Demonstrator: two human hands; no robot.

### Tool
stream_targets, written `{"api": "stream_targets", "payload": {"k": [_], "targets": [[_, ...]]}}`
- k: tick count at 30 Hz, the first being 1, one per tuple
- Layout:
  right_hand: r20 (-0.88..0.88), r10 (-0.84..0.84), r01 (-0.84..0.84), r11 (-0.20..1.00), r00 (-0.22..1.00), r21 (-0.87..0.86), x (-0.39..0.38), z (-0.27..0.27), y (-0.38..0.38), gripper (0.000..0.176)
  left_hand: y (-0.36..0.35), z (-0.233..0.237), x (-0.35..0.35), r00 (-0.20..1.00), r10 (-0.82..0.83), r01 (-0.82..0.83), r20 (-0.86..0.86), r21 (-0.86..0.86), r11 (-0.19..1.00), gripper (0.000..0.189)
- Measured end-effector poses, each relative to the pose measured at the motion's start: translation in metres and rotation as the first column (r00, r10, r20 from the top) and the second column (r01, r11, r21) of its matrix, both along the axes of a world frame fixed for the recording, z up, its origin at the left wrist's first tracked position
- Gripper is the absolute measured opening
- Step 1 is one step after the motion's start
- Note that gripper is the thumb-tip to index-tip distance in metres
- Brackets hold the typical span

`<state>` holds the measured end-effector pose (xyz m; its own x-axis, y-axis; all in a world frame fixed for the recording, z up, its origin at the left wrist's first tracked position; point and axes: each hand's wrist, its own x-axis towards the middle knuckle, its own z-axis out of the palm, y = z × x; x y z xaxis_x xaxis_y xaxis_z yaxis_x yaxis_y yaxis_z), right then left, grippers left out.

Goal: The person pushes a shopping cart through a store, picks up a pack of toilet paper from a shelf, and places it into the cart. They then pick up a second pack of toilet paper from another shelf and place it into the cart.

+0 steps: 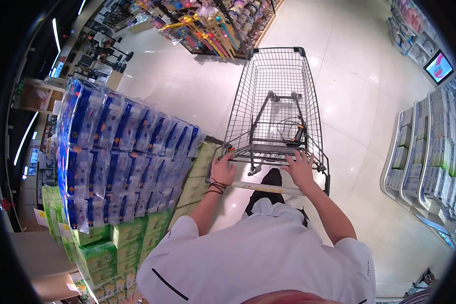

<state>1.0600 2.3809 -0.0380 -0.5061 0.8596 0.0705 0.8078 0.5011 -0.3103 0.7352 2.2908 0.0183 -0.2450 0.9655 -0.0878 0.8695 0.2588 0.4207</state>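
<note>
A grey wire shopping cart stands in front of me, with its pale handle bar running below my wrists. My left hand, with dark bands at the wrist, is curled at the cart's rear left corner. A small orange spot shows by its fingertips, too small to name. Over the rear rim on the right lies my right hand, its fingers spread and holding nothing. Inside the basket is a black and orange handheld device with a thin dark cable, close beyond my right fingertips.
Blue packs in clear wrap are stacked high close on my left, above green packs. A display rack of colourful goods stands ahead. On the right are curved shelves and a small screen. Pale tiled floor runs between.
</note>
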Motion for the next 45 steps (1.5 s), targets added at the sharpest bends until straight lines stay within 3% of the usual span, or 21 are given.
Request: {"api": "stream_targets", "payload": {"k": [2, 5, 9, 12, 20, 24, 27, 29, 31, 33, 35, 45], "targets": [[-0.017, 0.040, -0.039, 0.998, 0.999, 0.042, -0.004, 0.000, 0.028, 0.052, 0.009, -0.005, 0.001, 0.998, 0.064, -0.064, 0.013, 0.001, 0.998, 0.047], [0.138, 0.170, -0.131, 0.959, 0.976, -0.251, -0.014, 0.021, 0.087, 0.054, 0.026, -0.013, 0.003, 0.993, 0.112, -0.110, -0.044, 0.040, 0.993, 0.046], [0.085, 0.259, -0.230, 0.939, 0.962, -0.257, -0.037, 0.021, 0.161, 0.050, 0.061, -0.013, 0.003, 0.977, 0.213, -0.213, -0.022, 0.004, 0.977, 0.047], [0.078, 0.297, -0.285, 0.948, 0.952, -0.140, -0.065, 0.007, 0.216, 0.055, 0.092, -0.021, -0.008, 0.968, 0.252, -0.252, -0.002, 0.016, 0.968, 0.052], [-0.031, 0.419, -0.420, 0.905, 0.907, -0.064, -0.171, 0.007, 0.346, 0.057, 0.180, -0.023, -0.072, 0.932, 0.363, -0.362, -0.012, 0.065, 0.930, 0.062], [-0.038, 0.440, -0.441, 0.889, 0.897, -0.121, -0.224, 0.016, 0.394, 0.052, 0.209, -0.022, -0.108, 0.927, 0.375, -0.374, -0.016, 0.040, 0.927, 0.066], [-0.327, 0.409, -0.492, 0.838, 0.852, -0.235, -0.243, 0.036, 0.433, 0.045, 0.218, -0.024, -0.133, 0.941, 0.335, -0.328, -0.046, 0.117, 0.937, 0.067], [-0.259, 0.444, -0.490, 0.858, 0.858, -0.153, -0.238, 0.023, 0.465, 0.040, 0.227, -0.020, -0.145, 0.934, 0.353, -0.345, -0.059, 0.115, 0.932, 0.068], [-0.309, 0.340, -0.418, 0.877, 0.888, -0.238, -0.256, 0.047, 0.472, 0.033, 0.240, -0.013, -0.152, 0.913, 0.402, -0.398, -0.076, 0.056, 0.915, 0.067], [-0.244, 0.403, -0.441, 0.889, 0.882, -0.124, -0.279, 0.039, 0.486, 0.030, 0.254, -0.012, -0.159, 0.894, 0.442, -0.439, -0.074, 0.054, 0.897, 0.066], [-0.236, 0.399, -0.443, 0.879, 0.886, -0.176, -0.301, 0.053, 0.500, 0.029, 0.263, -0.013, -0.169, 0.880, 0.471, -0.467, -0.054, 0.074, 0.881, 0.065], [-0.343, 0.551, -0.628, 0.758, 0.761, -0.175, -0.396, 0.055, 0.593, 0.029, 0.328, -0.004, -0.206, 0.739, 0.674, -0.674, -0.016, 0.005, 0.739, 0.063]]}}
